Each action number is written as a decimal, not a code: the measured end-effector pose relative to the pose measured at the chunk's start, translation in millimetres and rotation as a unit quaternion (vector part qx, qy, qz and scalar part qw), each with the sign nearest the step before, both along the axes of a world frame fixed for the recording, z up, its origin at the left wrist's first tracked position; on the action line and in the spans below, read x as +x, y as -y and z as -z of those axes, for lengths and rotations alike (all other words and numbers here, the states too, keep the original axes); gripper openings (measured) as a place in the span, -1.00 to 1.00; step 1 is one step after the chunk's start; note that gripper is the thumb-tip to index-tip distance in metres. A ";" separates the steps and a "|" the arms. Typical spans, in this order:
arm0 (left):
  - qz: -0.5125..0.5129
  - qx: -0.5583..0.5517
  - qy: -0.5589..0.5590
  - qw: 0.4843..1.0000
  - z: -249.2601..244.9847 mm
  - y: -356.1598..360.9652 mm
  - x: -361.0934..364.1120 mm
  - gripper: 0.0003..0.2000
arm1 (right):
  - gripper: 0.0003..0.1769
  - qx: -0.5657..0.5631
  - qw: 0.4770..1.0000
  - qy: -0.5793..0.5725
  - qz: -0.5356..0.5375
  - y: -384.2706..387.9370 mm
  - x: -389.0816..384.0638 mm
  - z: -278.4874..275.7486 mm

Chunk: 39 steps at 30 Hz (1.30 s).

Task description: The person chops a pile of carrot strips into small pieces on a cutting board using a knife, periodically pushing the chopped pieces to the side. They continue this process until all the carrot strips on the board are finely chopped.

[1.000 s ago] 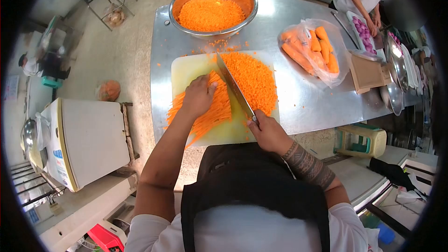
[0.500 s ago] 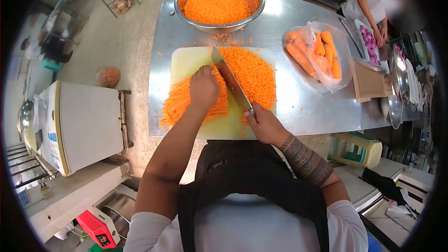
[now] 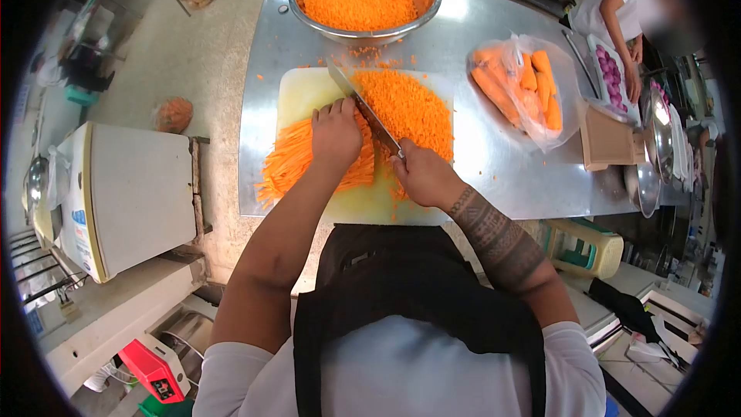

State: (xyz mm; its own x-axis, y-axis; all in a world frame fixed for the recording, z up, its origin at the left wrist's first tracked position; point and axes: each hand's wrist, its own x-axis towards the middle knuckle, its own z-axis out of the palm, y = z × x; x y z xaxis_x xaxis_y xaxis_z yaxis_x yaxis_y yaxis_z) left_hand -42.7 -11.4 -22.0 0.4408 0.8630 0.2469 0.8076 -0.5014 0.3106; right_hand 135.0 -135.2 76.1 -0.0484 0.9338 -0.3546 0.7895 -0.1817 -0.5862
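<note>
My right hand [image 3: 429,174] is closed around the handle of a large kitchen knife [image 3: 369,114], whose blade slants up and to the left. Just left of the blade, my left hand [image 3: 337,137] presses down on a bundle of carrot strips [image 3: 287,156], fingers curled on its cut end. Finely diced carrot [image 3: 411,108] lies heaped on the other side of the blade. All of it rests on a pale yellowish cutting board [image 3: 299,91]. How the edge meets the strips is partly hidden by my left fingers.
Beyond the board stands a steel bowl [image 3: 429,14] holding diced carrot. A plastic bag of peeled carrots [image 3: 509,89] lies to the right on the metal table [image 3: 486,177]. Carrot bits are scattered near the board. At far right, a co-worker's hands are by a tray of purple pieces [image 3: 608,69].
The knife has swung so its tip points further left, and my right hand has shifted slightly up and left. My left hand stays on the carrot strips. The whole view has shifted a little.
</note>
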 end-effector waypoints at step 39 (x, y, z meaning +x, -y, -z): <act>-0.011 -0.087 0.017 0.996 6.2 -3.6 -4.7 -0.65 | -0.60 0.018 0.998 -0.038 0.041 2.2 -28.7 18.1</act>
State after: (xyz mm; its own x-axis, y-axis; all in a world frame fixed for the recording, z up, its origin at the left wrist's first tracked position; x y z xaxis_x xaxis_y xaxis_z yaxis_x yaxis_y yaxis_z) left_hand -47.4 -7.9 -28.3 0.4149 0.9035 0.1073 0.8051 -0.4195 0.4193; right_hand 106.4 -137.4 58.0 0.0027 0.9480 -0.3182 0.7260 -0.2207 -0.6513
